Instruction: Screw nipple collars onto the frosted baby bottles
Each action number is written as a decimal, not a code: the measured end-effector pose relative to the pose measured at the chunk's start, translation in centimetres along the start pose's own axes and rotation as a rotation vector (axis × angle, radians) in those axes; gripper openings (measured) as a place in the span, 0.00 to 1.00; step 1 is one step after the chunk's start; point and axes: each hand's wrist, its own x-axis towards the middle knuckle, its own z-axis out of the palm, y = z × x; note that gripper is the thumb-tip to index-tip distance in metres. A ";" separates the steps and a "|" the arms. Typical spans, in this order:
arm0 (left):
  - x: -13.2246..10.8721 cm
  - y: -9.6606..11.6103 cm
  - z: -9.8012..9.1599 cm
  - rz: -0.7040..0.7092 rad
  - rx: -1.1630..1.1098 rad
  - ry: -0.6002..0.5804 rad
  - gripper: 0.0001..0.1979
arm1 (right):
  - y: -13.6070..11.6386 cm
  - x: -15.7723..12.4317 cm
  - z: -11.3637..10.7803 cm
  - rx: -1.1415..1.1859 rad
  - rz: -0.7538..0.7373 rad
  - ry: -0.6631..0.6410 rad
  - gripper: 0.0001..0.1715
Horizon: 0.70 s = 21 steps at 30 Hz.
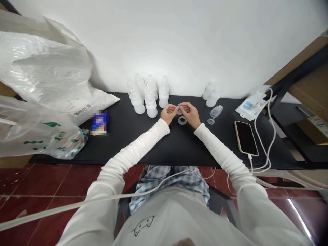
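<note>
My left hand (169,113) and my right hand (189,114) meet over the table, fingertips pinched on a small translucent round piece (179,110). Fingers cover much of it, so its exact kind is unclear. Just below them a white ring (182,120) with a dark centre lies flat on the black table (153,147). To the right of my right hand are a clear bottle cap (216,110) and a small clear rounded piece (211,121). Several white feeding bottles (150,102) with clear domed caps stand beyond my left hand.
Two white bottles (213,98) stand by the wall at right. Farther right are a phone (246,138) on a white cable (272,136) and a white packet (251,105). Large plastic bags (46,68) and a blue box (99,123) occupy the left.
</note>
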 end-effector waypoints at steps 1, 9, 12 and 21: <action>0.0 0.1 0.0 0.010 0.022 0.016 0.12 | -0.1 0.0 0.0 -0.007 -0.008 -0.001 0.22; -0.3 0.6 -0.2 0.178 0.222 0.063 0.10 | -0.4 -0.4 0.7 -0.011 -0.037 0.075 0.18; -0.4 0.4 -0.2 0.146 0.190 0.070 0.10 | -0.2 -0.4 0.6 0.025 -0.029 0.077 0.19; 0.4 -1.0 -0.4 0.020 0.066 0.049 0.12 | 0.9 0.0 -0.5 0.203 0.089 -0.105 0.29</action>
